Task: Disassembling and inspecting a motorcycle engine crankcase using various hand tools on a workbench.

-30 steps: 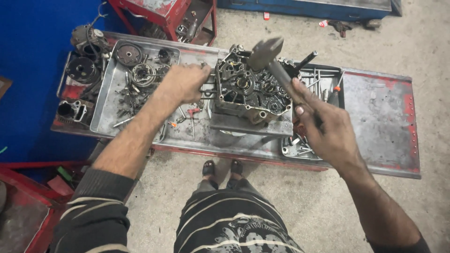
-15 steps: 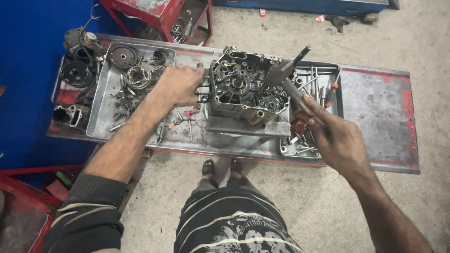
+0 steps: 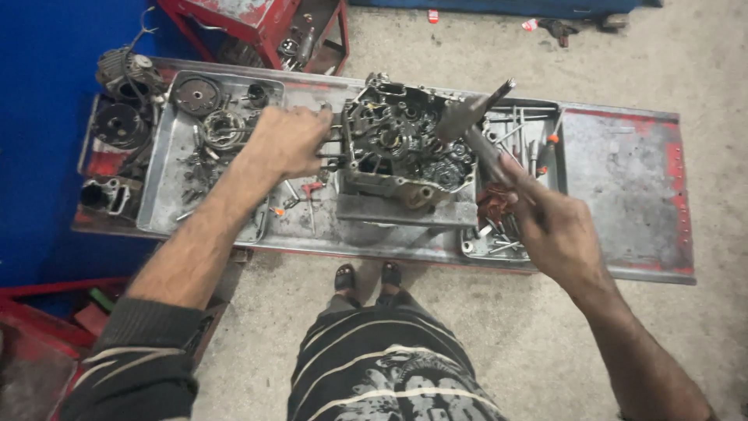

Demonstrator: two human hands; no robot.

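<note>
An opened engine crankcase [image 3: 401, 148], dark and oily with gears showing, sits on a low metal bench [image 3: 615, 168]. My left hand [image 3: 287, 140] grips the studs sticking out of the crankcase's left side. My right hand [image 3: 549, 222] holds the handle of a hammer [image 3: 471, 125], whose head hangs over the crankcase's right edge.
A metal tray [image 3: 160, 195] on the left holds gears, a clutch part and small bolts. Another tray [image 3: 518, 136] on the right holds tools and screwdrivers. Engine parts [image 3: 121, 74] lie at the far left by a blue wall. A red stand [image 3: 257, 23] is behind. My sandalled feet [image 3: 366, 274] are below.
The hammer head has come down from above the crankcase to its right edge. My left hand stays on the studs. The view shifted slightly.
</note>
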